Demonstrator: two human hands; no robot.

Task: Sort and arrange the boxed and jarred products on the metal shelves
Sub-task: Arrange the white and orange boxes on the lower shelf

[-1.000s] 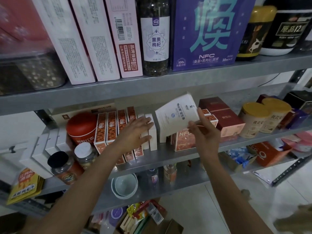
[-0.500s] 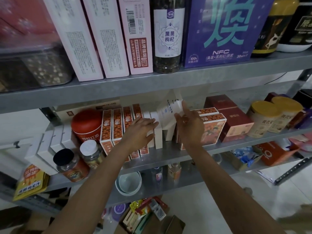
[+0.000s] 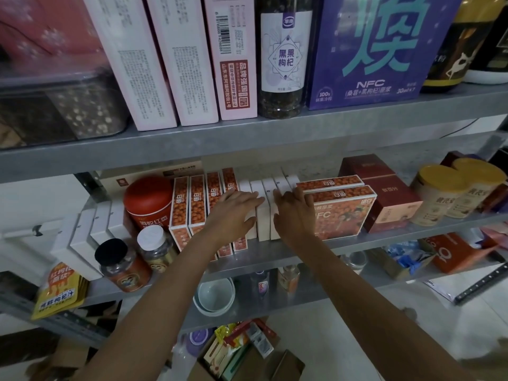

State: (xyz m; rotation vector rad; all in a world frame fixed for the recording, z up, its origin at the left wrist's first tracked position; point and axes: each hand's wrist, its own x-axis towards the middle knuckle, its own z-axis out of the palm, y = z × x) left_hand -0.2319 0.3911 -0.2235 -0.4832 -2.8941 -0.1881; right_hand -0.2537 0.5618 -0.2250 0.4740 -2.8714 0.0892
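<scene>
Left hand [image 3: 233,213] lies flat, fingers straight, on a row of upright white boxes [image 3: 263,224]; it grips nothing. Right hand [image 3: 294,213] rests on the right end of the same row, fingers extended, likewise holding nothing. The row stands on the middle metal shelf [image 3: 261,254], between upright orange boxes [image 3: 189,207] to its left and two flat orange cartons [image 3: 346,207] to its right. A red tin [image 3: 147,202] and two small jars [image 3: 156,248] stand further left; dark red boxes [image 3: 390,199] and yellow-lidded tubs [image 3: 439,193] further right. The upper shelf [image 3: 275,138] carries pink boxes [image 3: 154,64], a tall jar [image 3: 284,59] and a purple carton [image 3: 379,50]. Below, a bowl [image 3: 215,295] sits on the lower shelf [image 3: 302,295]; an open cardboard box [image 3: 275,364] stands on the pale floor [image 3: 330,339].
</scene>
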